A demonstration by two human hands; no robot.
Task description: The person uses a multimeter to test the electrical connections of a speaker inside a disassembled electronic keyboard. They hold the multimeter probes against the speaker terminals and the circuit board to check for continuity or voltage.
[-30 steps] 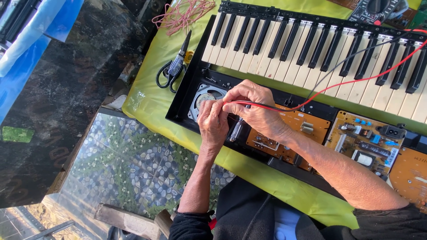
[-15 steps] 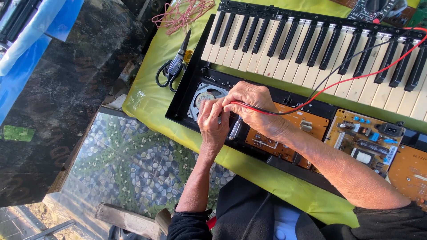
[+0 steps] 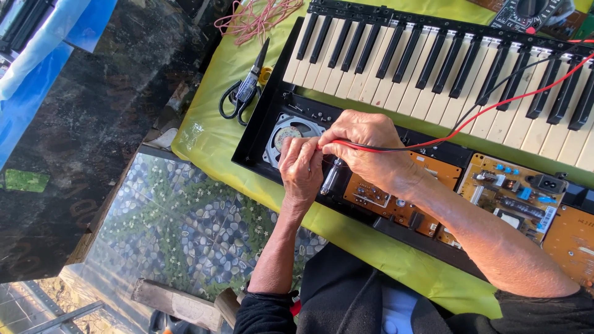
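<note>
Speaker (image 3: pixel 288 132), the round one set in the left end of the opened keyboard case (image 3: pixel 260 133), is where both my hands meet, just beyond the green cloth (image 3: pixel 204 139) over the table edge. My left hand (image 3: pixel 301 167) is pinched shut at the speaker's rim, and my right hand (image 3: pixel 365 145) is closed on the red and black leads (image 3: pixel 433 143), pressed against the left. I judge the work midway: the case is open, the brown circuit boards (image 3: pixel 513 192) lie bare, the leads reach the speaker, but nothing is closed up. The speaker faces upward; the case's long axis runs left to right, tilting down rightward. Beyond lie the scissors (image 3: pixel 244 93), the keys (image 3: pixel 445 68) and 1 tangle of pink wire (image 3: pixel 257 15).
</note>
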